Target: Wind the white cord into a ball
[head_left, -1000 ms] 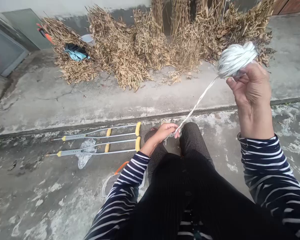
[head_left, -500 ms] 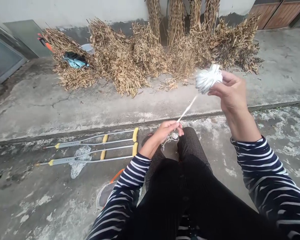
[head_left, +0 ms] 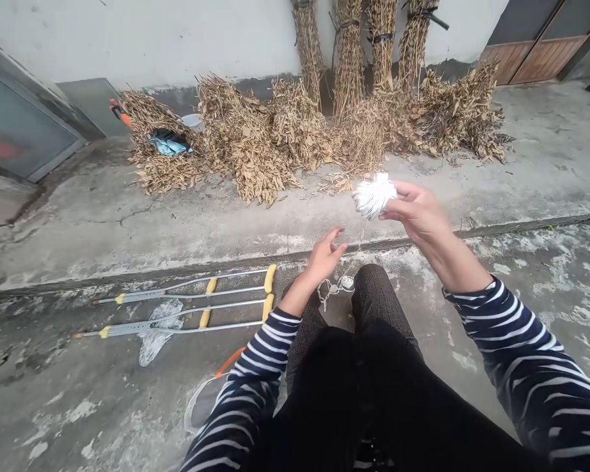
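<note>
My right hand (head_left: 419, 214) is raised in front of me, fingers closed round a white ball of string (head_left: 373, 195). My left hand (head_left: 324, 254) hovers just above my knees with its fingers spread and nothing in them. Below it, between my knees, lies a small tangle of white string (head_left: 335, 288). I cannot make out a strand running from the ball to the tangle. Both arms wear dark sleeves with white stripes. I am seated on concrete ground with dark trousers (head_left: 368, 367).
Two metal crutches (head_left: 187, 303) with yellow grips lie on the ground at my left, a crumpled clear plastic bag (head_left: 158, 326) across them. Dried plant bundles (head_left: 295, 131) are heaped along the far wall. A shallow gutter edge (head_left: 128, 278) crosses the concrete.
My right hand has come down and leftward with the ball. My left hand has let go of the string, opened and lifted; the taut strand between the hands is gone.
</note>
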Action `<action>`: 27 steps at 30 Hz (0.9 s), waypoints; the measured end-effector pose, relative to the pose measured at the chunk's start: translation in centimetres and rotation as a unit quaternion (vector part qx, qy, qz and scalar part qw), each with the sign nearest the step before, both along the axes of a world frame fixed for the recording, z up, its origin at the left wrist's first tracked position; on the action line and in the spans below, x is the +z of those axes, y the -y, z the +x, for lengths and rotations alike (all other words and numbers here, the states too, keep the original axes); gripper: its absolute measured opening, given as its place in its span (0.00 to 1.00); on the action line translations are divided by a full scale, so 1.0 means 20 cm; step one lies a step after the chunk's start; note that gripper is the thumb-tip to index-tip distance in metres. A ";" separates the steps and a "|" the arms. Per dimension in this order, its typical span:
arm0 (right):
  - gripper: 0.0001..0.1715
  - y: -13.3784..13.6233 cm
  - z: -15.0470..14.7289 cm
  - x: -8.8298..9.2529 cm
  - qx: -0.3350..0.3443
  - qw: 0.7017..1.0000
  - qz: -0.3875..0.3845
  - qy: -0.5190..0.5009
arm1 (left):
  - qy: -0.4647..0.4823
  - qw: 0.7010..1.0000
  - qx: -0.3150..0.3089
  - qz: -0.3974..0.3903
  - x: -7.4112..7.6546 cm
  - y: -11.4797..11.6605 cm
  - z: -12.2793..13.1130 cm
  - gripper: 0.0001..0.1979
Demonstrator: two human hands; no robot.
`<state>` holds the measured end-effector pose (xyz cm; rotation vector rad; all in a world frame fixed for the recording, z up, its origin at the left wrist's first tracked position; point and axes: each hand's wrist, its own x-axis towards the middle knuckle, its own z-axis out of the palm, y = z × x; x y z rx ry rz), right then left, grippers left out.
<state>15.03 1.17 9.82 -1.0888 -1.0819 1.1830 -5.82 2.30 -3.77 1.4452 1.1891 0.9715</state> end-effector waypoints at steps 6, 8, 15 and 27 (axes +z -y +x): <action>0.23 -0.01 -0.10 0.02 0.026 0.998 0.014 0.047 | 0.195 0.980 -0.032 -0.005 0.21 -0.06 0.26 0.09; 0.22 -0.02 -0.10 0.02 0.021 0.998 0.020 0.055 | 0.197 0.979 -0.042 -0.017 0.22 -0.05 0.26 0.07; 0.23 -0.04 -0.11 0.00 0.009 1.000 0.000 0.019 | 0.098 0.993 -0.030 -0.054 0.17 -0.05 0.14 0.09; 0.22 0.00 -0.21 -0.09 0.025 0.999 -0.028 -0.011 | -0.005 0.996 0.079 -0.039 0.01 -0.30 0.12 0.06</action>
